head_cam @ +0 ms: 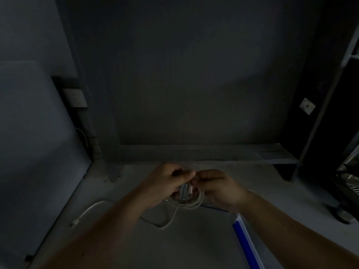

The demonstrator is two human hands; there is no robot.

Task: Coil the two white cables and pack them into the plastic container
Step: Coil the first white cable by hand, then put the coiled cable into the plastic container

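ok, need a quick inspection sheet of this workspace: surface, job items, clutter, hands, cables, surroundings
Surface: grey table, dimly lit, bare in the middle.
Job's things: coiled white cable held above the table; container with blue edge at lower right, mostly hidden by the right arm.
Clutter: nothing seen.
Hands: left hand and right hand both closed on the coil, fingertips meeting at its top.
Cables: second white cable lies loose and uncoiled on the table at left, plug end toward the table's left edge.
Surroundings: low shelf against the back wall; wall socket at left, another socket at right; dark rack at far right.
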